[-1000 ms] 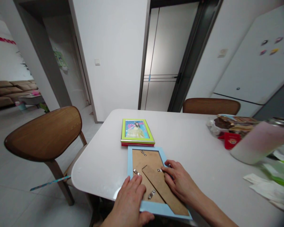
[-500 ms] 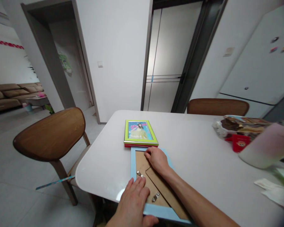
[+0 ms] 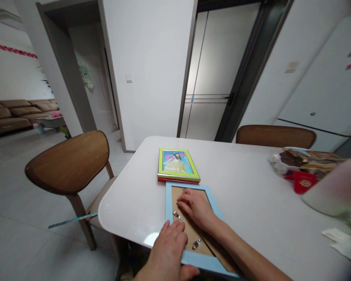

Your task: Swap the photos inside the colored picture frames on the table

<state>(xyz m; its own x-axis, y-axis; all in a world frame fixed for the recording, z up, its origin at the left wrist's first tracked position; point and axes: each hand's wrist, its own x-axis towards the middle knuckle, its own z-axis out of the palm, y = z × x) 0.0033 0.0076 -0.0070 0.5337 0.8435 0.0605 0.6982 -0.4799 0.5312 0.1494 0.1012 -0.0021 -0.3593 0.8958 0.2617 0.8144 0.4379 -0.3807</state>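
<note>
A light blue picture frame lies face down at the table's near edge, its brown backing board upward. My left hand holds the near left corner, fingers over the left side and thumb by the near edge. Curled fingers of my right hand touch the backing board's upper part; what they pinch, if anything, is hidden. Metal clips show at the left, near my left fingers, and above my right hand. Beyond the frame lies a green-edged picture frame atop a red one.
The white table has a rounded left corner. On its right are a packaged bundle, a red packet, a pinkish-white container and white tissue. Wooden chairs stand at the left and far side.
My right hand has slid slightly toward me along the backing board, uncovering a clip at the top. My left hand stays on the corner. The view has shifted slightly.
</note>
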